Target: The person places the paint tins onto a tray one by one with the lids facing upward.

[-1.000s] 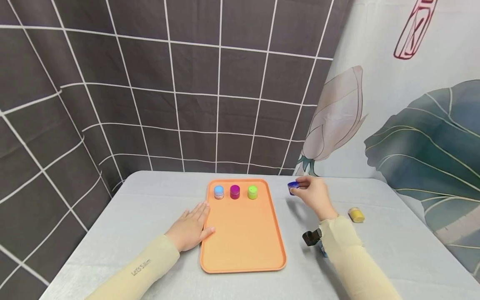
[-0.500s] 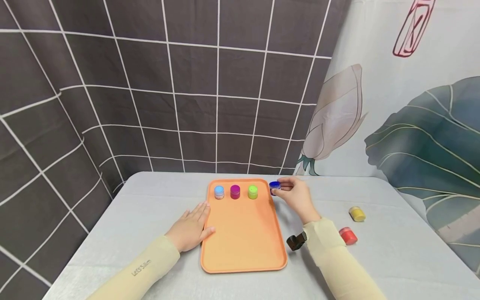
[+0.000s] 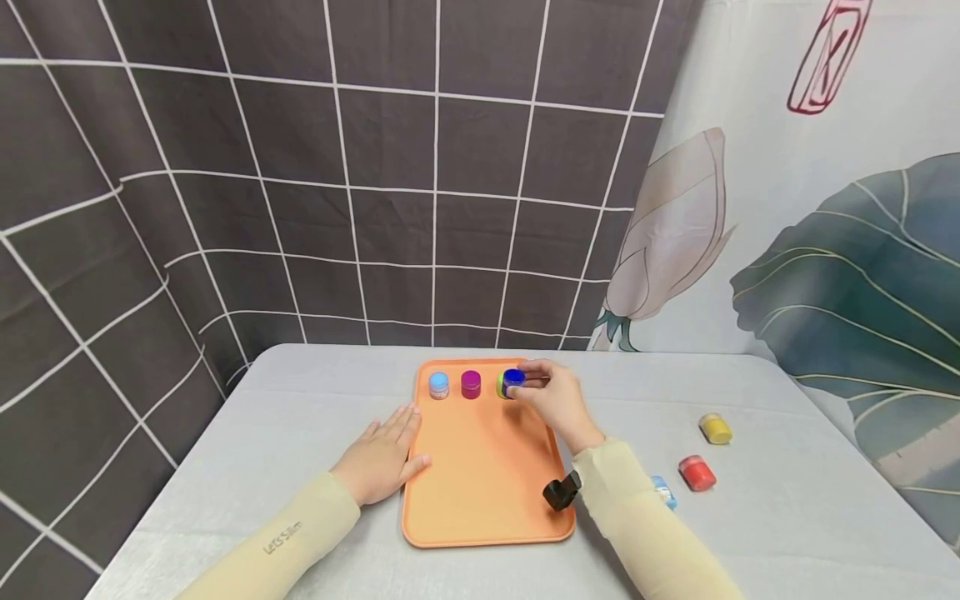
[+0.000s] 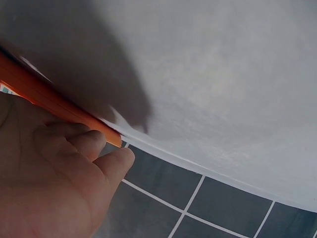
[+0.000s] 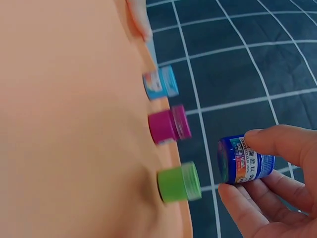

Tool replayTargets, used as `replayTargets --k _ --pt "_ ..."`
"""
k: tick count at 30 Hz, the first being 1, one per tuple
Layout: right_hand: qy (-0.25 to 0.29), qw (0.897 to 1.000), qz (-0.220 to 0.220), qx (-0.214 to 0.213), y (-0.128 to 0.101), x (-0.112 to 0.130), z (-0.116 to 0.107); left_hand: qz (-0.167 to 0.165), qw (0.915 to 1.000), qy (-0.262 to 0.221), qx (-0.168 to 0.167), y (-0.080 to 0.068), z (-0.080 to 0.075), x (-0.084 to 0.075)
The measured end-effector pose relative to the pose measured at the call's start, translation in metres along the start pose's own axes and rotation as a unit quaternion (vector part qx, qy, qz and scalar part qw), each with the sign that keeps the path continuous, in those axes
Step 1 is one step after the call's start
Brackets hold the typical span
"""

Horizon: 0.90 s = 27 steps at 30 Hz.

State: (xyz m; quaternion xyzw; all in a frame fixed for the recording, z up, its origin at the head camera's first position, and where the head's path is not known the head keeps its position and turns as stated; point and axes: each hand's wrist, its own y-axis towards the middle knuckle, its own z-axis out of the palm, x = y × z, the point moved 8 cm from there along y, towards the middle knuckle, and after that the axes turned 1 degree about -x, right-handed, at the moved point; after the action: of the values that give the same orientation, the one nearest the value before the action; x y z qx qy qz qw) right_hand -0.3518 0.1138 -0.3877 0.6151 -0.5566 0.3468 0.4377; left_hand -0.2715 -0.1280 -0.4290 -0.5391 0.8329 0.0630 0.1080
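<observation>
My right hand (image 3: 557,402) pinches a small dark blue paint jar (image 5: 246,158) between thumb and fingers, held above the far right part of an orange tray (image 3: 480,483). In the head view the jar partly covers a lime green paint jar (image 5: 178,183). That one stands in a row along the tray's far end with a magenta paint jar (image 3: 471,384) and a light blue paint jar (image 3: 438,385). My left hand (image 3: 378,457) lies flat with straight fingers on the tray's left rim, as the left wrist view also shows from the palm side.
To the right of the tray, a yellow jar (image 3: 716,428) and a red jar (image 3: 697,472) lie on the grey-white tablecloth (image 3: 795,517). A blue-and-white jar (image 3: 663,492) is partly hidden by my right sleeve. A dark gridded curtain (image 3: 390,217) hangs behind the table.
My right hand has carried the dark blue jar leftward from beside the tray to over its far right corner. The red and blue-and-white jars have come into view. My left hand has stayed put.
</observation>
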Motion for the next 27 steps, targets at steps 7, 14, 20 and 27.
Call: replayTargets --k 7,14,20,27 --pt "0.021 0.999 0.011 0.03 -0.002 0.003 0.025 -0.002 1.0 0.006 -0.001 0.002 0.003 0.002" --pt "0.024 0.998 -0.005 0.054 -0.003 0.008 0.047 -0.005 1.0 0.003 0.004 0.002 0.002 0.002" --pt "0.018 0.997 -0.003 0.08 -0.005 0.009 0.063 -0.007 0.9999 0.003 0.01 0.002 0.002 0.002" --pt "-0.004 0.994 0.002 0.109 -0.009 0.012 0.079 -0.008 0.9999 -0.002 0.012 0.002 0.002 0.002"
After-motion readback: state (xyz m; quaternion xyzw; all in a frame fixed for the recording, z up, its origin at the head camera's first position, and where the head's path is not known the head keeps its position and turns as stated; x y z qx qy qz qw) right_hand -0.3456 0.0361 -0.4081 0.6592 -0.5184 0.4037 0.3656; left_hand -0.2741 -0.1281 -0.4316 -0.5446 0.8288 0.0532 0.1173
